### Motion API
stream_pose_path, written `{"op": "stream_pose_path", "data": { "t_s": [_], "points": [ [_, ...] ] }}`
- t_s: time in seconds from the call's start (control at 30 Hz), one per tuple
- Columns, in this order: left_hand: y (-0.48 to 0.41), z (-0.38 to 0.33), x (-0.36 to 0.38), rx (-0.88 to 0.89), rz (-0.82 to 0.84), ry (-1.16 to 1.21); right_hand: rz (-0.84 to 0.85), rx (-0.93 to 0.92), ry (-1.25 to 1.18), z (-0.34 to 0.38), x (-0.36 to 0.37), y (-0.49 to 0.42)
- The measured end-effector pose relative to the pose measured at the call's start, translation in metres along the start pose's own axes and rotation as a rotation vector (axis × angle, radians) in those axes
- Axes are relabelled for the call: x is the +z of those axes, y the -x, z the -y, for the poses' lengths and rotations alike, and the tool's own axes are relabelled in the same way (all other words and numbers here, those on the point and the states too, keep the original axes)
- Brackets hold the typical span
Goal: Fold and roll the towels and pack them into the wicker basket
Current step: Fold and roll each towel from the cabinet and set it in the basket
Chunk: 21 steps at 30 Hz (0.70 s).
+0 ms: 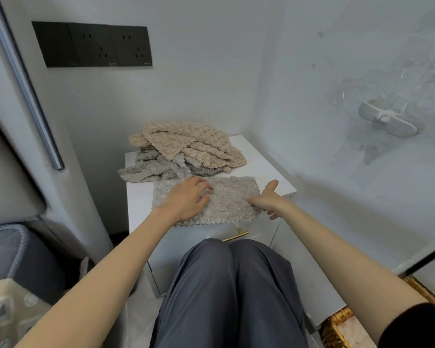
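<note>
The person sits at a white cabinet (269,167), knees close to its front. A grey towel (231,197) lies flat along the near edge of the top, folded into a long strip running left to right. The left hand (186,199) rests palm down on the strip's left part, fingers spread and loosely bent, gripping nothing. The right hand (268,199) stands at the strip's right end, palm turned left, thumb up and fingers wide; they touch the towel's edge without closing on it.

Just beyond the strip, at the far left of the top, sits a pile: a beige towel (194,144) over crumpled grey ones (156,167). The basket (337,327) stands on the floor at the near right, beside the cabinet, only its wicker rim showing. A gold handle (235,236) sits below the strip.
</note>
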<state>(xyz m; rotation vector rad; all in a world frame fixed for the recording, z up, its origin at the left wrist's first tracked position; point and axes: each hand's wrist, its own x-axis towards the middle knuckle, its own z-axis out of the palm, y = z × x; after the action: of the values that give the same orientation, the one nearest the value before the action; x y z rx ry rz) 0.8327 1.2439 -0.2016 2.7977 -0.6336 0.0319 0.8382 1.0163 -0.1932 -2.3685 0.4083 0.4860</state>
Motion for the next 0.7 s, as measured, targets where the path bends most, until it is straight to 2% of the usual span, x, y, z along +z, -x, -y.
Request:
{"op": "stream_pose_path", "data": {
  "t_s": [0.23,0.37,0.47,0.57,0.7],
  "points": [
    [-0.017,0.000,0.004,-0.004,0.056,-0.029,-0.026,-0.048,-0.102,-0.005,-0.003,-0.011],
    [-0.026,-0.005,0.005,0.023,0.038,-0.035,-0.074,-0.163,-0.005,-0.003,-0.017,-0.014],
    [-0.035,-0.011,0.004,0.029,0.057,-0.051,-0.104,-0.163,0.070,0.001,-0.038,-0.016],
    [-0.045,-0.019,0.004,0.047,0.090,-0.009,-0.192,-0.187,0.173,0.005,-0.063,-0.022],
    [-0.056,-0.031,0.006,0.099,0.104,0.029,-0.417,-0.314,0.316,0.012,-0.089,-0.038]
  ]
}}
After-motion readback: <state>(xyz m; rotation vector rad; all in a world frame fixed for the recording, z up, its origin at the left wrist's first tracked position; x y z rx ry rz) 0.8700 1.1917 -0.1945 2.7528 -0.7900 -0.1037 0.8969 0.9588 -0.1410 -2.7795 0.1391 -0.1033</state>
